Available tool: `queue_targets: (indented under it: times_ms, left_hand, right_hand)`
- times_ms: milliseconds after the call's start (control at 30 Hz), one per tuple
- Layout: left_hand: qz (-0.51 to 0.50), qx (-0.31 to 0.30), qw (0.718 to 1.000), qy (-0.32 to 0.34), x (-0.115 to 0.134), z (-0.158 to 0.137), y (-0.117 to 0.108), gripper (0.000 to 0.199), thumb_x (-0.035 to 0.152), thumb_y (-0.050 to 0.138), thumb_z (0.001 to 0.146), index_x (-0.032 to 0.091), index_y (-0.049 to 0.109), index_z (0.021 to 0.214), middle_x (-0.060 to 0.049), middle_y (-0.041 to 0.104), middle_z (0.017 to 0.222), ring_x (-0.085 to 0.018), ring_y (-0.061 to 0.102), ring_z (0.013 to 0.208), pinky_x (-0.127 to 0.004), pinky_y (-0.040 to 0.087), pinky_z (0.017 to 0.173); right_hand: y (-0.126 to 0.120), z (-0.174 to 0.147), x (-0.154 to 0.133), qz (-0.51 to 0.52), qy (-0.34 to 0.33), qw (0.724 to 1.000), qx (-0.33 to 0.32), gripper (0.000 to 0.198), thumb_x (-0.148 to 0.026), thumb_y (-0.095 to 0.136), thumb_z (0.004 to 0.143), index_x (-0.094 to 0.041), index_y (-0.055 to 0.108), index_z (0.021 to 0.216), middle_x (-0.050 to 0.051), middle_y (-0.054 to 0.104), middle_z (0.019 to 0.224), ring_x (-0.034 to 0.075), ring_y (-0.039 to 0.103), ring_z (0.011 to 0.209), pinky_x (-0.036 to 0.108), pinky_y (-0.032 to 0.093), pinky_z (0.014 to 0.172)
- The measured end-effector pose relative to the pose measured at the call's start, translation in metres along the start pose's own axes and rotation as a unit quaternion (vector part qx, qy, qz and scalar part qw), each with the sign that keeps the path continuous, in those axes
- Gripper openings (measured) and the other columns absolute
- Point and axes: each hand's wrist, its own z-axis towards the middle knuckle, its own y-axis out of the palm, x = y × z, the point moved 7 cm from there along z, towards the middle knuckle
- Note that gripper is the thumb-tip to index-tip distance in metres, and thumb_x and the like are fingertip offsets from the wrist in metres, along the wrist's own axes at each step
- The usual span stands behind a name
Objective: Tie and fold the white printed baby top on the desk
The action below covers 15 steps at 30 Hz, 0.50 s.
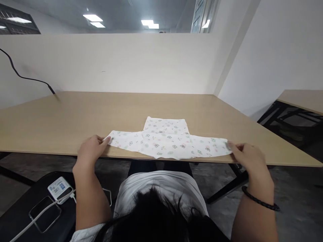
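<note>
A small white baby shirt [165,141] with a print of little green, pink and grey figures lies spread along the front edge of the table. Its two sleeves stretch out to the sides, and the squarish body part points away from me. The end of the left sleeve is pinched between the thumb and fingers of my left hand [93,148]. On the other side, my right hand [248,155] is closed on the right sleeve's cuff. The shirt's near edge reaches the table's front edge around the middle.
The wooden table [121,107] runs back to a white partition [138,64]. A black cable [30,79] comes down at the left. On a black chair [15,215] lie a phone [45,214] and a white device [60,190] with a cord. Another table [305,99] stands at right.
</note>
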Motion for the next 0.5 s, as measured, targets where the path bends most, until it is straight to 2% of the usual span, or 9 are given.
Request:
queue_targets:
  times_ms: [100, 167, 267, 333, 367, 433, 500]
  left_hand:
    - [0.008, 0.012, 0.999, 0.036, 0.012, 0.001, 0.011, 0.030, 0.049, 0.046, 0.084, 0.021, 0.053, 0.077, -0.015, 0.065, 0.088, -0.036, 0.062, 0.090, -0.042, 0.048, 0.077]
    - [-0.038, 0.046, 0.997, 0.052, 0.018, 0.001, 0.010, 0.023, 0.043, 0.046, 0.086, 0.021, 0.048, 0.079, -0.012, 0.063, 0.084, -0.033, 0.062, 0.086, -0.037, 0.045, 0.071]
    - [-0.176, 0.121, 0.975, 0.063, 0.034, -0.006, -0.002, 0.017, 0.038, 0.049, 0.087, 0.022, 0.045, 0.092, -0.006, 0.060, 0.080, -0.025, 0.060, 0.076, -0.029, 0.041, 0.064]
    - [-0.275, 0.165, 0.942, 0.097, 0.056, -0.019, -0.011, 0.020, 0.038, 0.051, 0.088, 0.023, 0.043, 0.099, -0.002, 0.057, 0.076, -0.019, 0.056, 0.065, -0.027, 0.039, 0.061]
    - [-0.320, 0.174, 0.923, 0.125, 0.071, -0.027, -0.013, 0.022, 0.039, 0.051, 0.089, 0.023, 0.042, 0.101, 0.000, 0.055, 0.073, -0.017, 0.054, 0.061, -0.025, 0.038, 0.059]
    - [-0.394, 0.150, 0.885, 0.197, 0.108, -0.045, -0.011, 0.025, 0.042, 0.051, 0.091, 0.023, 0.041, 0.105, 0.002, 0.053, 0.071, -0.015, 0.052, 0.057, -0.024, 0.038, 0.056]
    - [-0.424, 0.077, 0.859, 0.278, 0.147, -0.062, -0.002, 0.027, 0.041, 0.051, 0.092, 0.024, 0.041, 0.110, 0.000, 0.058, 0.077, -0.014, 0.057, 0.064, -0.023, 0.042, 0.059]
  right_hand:
    - [0.002, -0.006, -0.016, -0.075, 0.006, 0.997, -0.036, 0.040, -0.049, 0.045, 0.092, -0.013, 0.064, 0.090, 0.024, 0.064, 0.096, 0.043, 0.059, 0.103, 0.052, 0.045, 0.087]
    - [-0.006, -0.008, -0.030, -0.034, 0.025, 0.999, -0.032, 0.032, -0.039, 0.044, 0.092, -0.013, 0.061, 0.097, 0.022, 0.064, 0.096, 0.039, 0.061, 0.094, 0.047, 0.048, 0.080]
    - [-0.034, -0.014, -0.068, 0.107, 0.032, 0.991, 0.067, 0.026, -0.036, 0.045, 0.092, -0.016, 0.054, 0.106, 0.017, 0.064, 0.098, 0.033, 0.062, 0.087, 0.041, 0.049, 0.076]
    - [-0.049, -0.025, -0.110, 0.238, -0.027, 0.965, 0.111, 0.025, -0.038, 0.049, 0.092, -0.018, 0.051, 0.107, 0.014, 0.063, 0.104, 0.027, 0.063, 0.084, 0.037, 0.051, 0.076]
    - [-0.051, -0.032, -0.135, 0.306, -0.080, 0.944, 0.094, 0.029, -0.042, 0.052, 0.092, -0.019, 0.050, 0.109, 0.013, 0.062, 0.108, 0.024, 0.063, 0.081, 0.035, 0.052, 0.073]
    - [-0.050, -0.052, -0.191, 0.411, -0.224, 0.884, 0.000, 0.038, -0.047, 0.058, 0.091, -0.020, 0.049, 0.116, 0.012, 0.059, 0.120, 0.021, 0.064, 0.085, 0.032, 0.055, 0.073]
    - [-0.045, -0.074, -0.228, 0.444, -0.325, 0.830, -0.090, 0.044, -0.048, 0.060, 0.091, -0.023, 0.047, 0.125, 0.011, 0.055, 0.130, 0.021, 0.065, 0.095, 0.032, 0.057, 0.078]
